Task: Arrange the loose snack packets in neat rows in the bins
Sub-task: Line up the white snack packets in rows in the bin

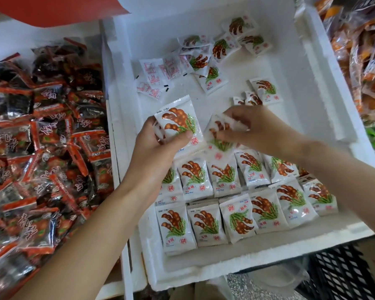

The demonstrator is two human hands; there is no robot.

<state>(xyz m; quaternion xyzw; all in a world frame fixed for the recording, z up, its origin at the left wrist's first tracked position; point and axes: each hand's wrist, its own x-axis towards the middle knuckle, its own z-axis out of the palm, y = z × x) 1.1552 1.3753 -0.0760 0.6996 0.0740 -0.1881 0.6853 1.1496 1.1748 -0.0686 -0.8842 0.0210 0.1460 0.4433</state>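
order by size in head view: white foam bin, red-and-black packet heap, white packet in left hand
1. white foam bin
2. red-and-black packet heap, partly out of frame
3. white packet in left hand

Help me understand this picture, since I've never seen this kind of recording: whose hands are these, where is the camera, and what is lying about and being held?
There is no machine here. A person works with bare hands, filmed by one wide-angle camera worn on their head and looking down. The left hand grips a small stack of white packets. The right hand pinches a single packet at the far edge of the neat rows in the white foam bin. Loose packets lie at the bin's far end. Red-and-black packets fill a bin on the left, and orange packets are piled on the right.
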